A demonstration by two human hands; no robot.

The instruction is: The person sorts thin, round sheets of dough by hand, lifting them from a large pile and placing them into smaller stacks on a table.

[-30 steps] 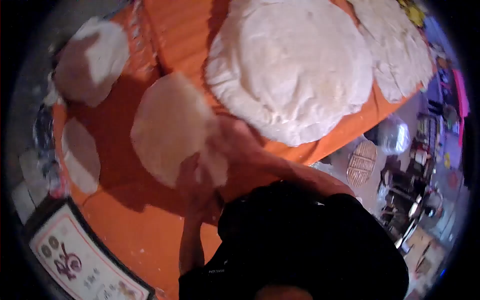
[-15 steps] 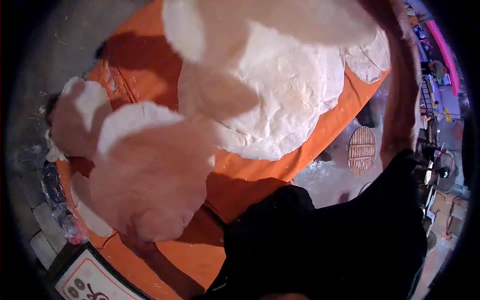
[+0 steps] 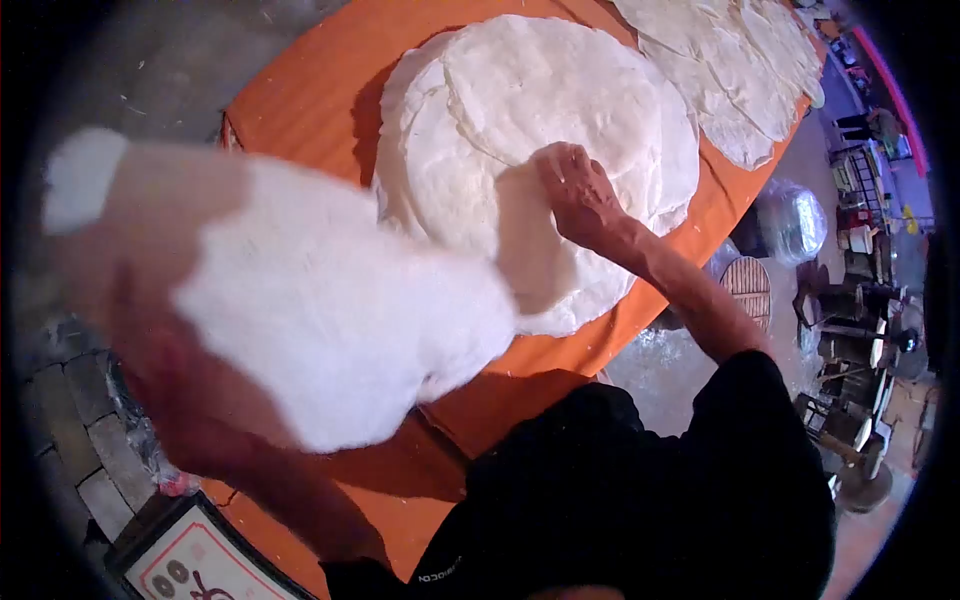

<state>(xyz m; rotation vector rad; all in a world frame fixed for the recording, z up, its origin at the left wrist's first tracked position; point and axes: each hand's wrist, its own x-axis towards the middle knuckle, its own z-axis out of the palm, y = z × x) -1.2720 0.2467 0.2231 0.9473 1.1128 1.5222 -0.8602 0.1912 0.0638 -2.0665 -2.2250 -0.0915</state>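
Large, thin, pale dough-like sheets lie in a broad round stack point(image 3: 460, 90) on an orange cloth point(image 3: 300, 85). My right hand point(image 3: 580, 195) rests on top of this stack, its fingers bent and close together; whatever is between the fingertips is hidden. Over the left part of the cloth, a loose sheet point(image 3: 300, 290) is raised and blurred by motion. At its lower left edge is my left hand point(image 3: 165, 370), dark and smeared, holding the sheet; its separate fingers do not show.
More sheets point(image 3: 725, 75) lie spread at the upper right end of the cloth. A framed sign point(image 3: 200, 560) stands at the lower left. Beyond the right edge are a round slatted board point(image 3: 747, 290), a plastic-wrapped bundle point(image 3: 795, 225) and stools. A distant person point(image 3: 885, 125) is at far right.
The sheet that hung over the stack at the top is no longer raised there, and my right hand now shows on the stack. The left sheet has lifted and moved with my left hand.
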